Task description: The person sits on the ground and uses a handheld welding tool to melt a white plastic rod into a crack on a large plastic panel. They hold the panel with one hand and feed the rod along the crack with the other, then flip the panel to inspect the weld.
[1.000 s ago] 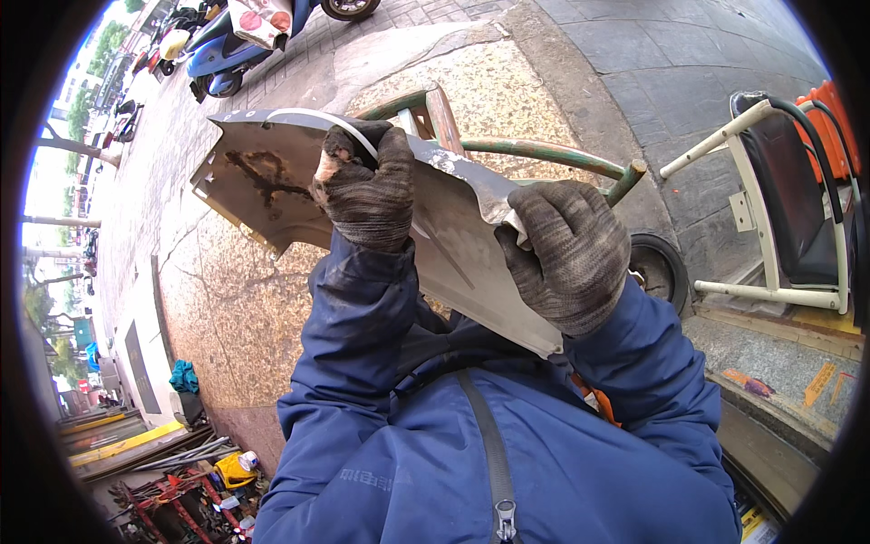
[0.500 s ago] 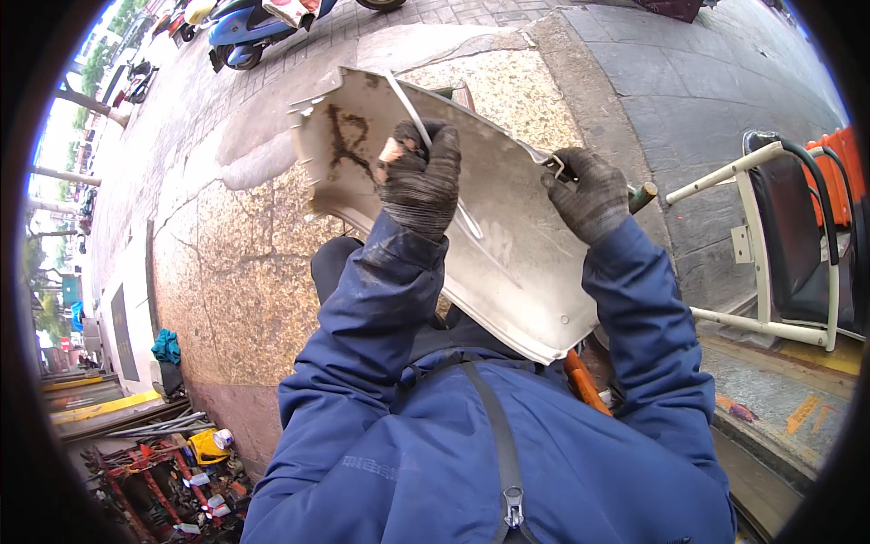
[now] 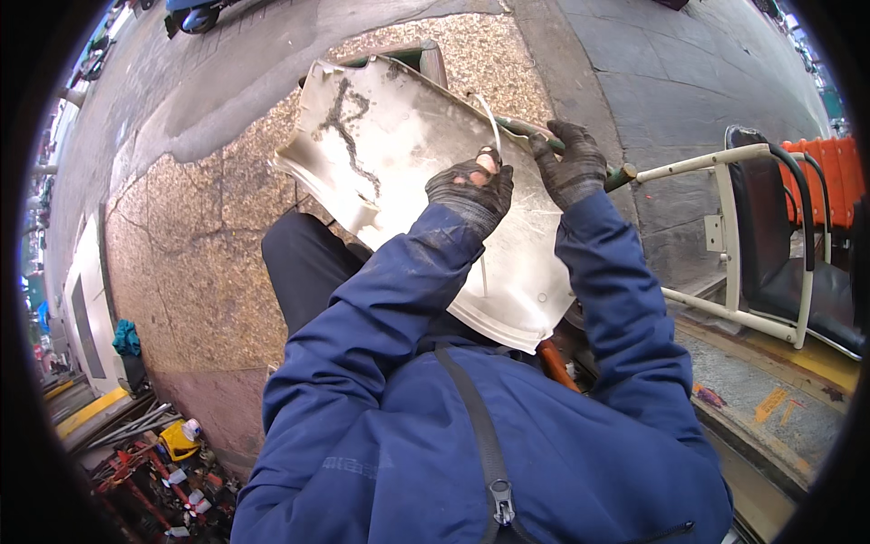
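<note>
A worn, off-white curved plastic panel [image 3: 512,263] lies tilted across my lap, its hollow side up. Dark crack-like marks run down its left part. My left hand [image 3: 471,189], in a dirty dark glove with bare fingertips, is closed around a thin white strip [image 3: 495,118] that stands up over the panel and also trails below the fist. At the panel's upper right edge is my right hand [image 3: 573,165], gloved too, its thumb on the inner side and its fingers over the rim. Behind that edge shows a green rod-like frame [image 3: 623,176].
To the right stands a cream tubular-framed chair [image 3: 729,218] with a black seat, beside an orange slatted object [image 3: 820,172]. Tools and a yellow item [image 3: 179,440] are heaped at lower left. An orange handle [image 3: 557,364] shows below the panel. A blue scooter [image 3: 192,16] stands far off.
My left hand has moved right and lower across the panel with the white strip. The small metal clip at my right fingertips no longer shows. The view has shifted.
</note>
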`<state>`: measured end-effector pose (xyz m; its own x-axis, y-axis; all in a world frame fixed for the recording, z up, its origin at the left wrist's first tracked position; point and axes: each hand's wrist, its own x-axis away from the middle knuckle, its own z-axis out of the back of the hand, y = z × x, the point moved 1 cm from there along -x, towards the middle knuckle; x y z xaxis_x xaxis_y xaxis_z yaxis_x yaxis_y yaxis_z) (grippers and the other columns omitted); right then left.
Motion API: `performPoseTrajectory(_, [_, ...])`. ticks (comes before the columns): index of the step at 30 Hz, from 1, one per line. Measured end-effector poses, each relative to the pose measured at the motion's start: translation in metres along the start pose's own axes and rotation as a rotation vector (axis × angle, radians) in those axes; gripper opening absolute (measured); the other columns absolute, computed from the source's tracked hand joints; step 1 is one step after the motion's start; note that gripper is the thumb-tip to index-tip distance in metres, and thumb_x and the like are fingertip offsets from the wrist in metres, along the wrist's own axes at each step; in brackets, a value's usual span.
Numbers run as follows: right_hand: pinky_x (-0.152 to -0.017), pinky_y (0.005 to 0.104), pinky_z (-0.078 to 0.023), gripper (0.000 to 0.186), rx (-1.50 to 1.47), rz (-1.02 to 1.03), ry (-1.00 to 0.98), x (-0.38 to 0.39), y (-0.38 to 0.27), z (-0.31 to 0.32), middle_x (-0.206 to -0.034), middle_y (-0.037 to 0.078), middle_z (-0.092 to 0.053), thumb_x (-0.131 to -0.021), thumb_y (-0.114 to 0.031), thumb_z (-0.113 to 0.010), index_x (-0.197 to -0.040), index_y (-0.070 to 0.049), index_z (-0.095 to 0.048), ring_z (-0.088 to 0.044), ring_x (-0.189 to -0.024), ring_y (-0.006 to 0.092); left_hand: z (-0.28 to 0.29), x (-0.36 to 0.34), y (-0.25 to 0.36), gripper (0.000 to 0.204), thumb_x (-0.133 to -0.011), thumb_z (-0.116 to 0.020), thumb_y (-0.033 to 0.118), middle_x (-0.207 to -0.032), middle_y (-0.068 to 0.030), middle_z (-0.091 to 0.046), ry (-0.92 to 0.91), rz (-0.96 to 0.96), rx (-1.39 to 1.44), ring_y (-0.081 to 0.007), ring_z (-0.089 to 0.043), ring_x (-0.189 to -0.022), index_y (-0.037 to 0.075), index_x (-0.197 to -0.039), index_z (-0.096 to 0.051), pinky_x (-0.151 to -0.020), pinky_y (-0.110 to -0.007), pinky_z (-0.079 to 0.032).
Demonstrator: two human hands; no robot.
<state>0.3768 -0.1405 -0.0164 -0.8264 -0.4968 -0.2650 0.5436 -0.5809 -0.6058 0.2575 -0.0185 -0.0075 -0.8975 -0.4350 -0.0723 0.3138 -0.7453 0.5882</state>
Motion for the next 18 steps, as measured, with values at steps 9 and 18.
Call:
performPoseTrajectory(9, [-0.066,0.035,-0.049,0.027,-0.161,-0.36,-0.383,-0.003,0.003,-0.023,-0.077,0.017,-0.066,-0.085,-0.025,-0.059,-0.092,0.0,-0.066,-0.063,-0.069,0.0242,-0.029,-0.002,0.013,0.027,-0.086,-0.051,0.031,-0.076,-0.0149,-0.066,-0.359,-0.08,-0.133,-0.0328,-0.065,-0.073,0.007,-0.098,-0.055,-0.066,-0.045,-0.05])
performPoseTrajectory(18, [-0.071,0.0373,-0.05,0.03,0.003,-0.331,-0.442,-0.027,0.003,-0.014,-0.081,0.021,-0.066,-0.08,-0.027,-0.06,-0.091,-0.001,-0.067,-0.064,-0.074,0.031,0.0,0.02,-0.004,0.05,-0.074,-0.071,0.032,-0.098,-0.0165,-0.059,0.199,-0.295,0.054,-0.0327,-0.06,-0.086,0.005,-0.114,-0.056,-0.075,-0.042,-0.05])
